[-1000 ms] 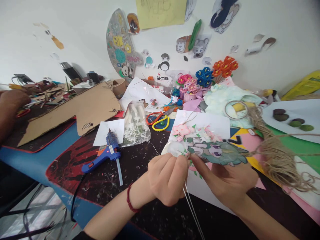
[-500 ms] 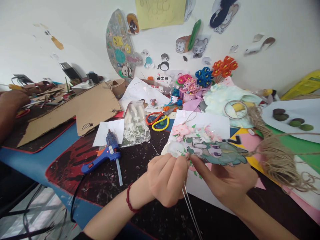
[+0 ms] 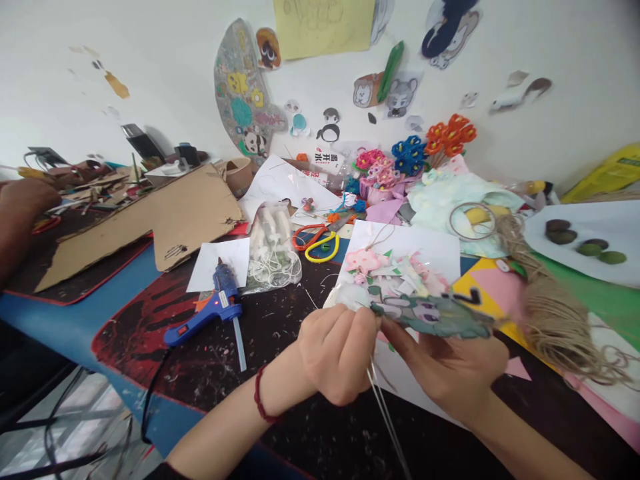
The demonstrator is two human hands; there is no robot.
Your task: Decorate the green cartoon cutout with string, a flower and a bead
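Observation:
My right hand (image 3: 453,373) grips a green cartoon character cutout (image 3: 430,315) by its edge, the flat piece lying nearly level above the fingers. Close against that cutout's left end, my left hand (image 3: 340,353) is closed in a pinch, with a pale thin cord (image 3: 386,417) running down from it. What exactly sits between the pinching fingertips is hidden. Beneath both hands lies white paper (image 3: 430,240), bearing pink and green scraps and a pink flower-shaped piece (image 3: 367,260).
A blue glue gun (image 3: 223,307) rests left, near a plastic bag of white cord (image 3: 273,260). Scissors (image 3: 323,243) lie behind. At right are a bundle of twine (image 3: 555,313) and painted stones (image 3: 560,230). Cardboard (image 3: 195,213) and another person's hand (image 3: 27,200) are at far left.
The cutout has tipped flatter, so its face shows more narrowly. Both hands have shifted only slightly, still close together.

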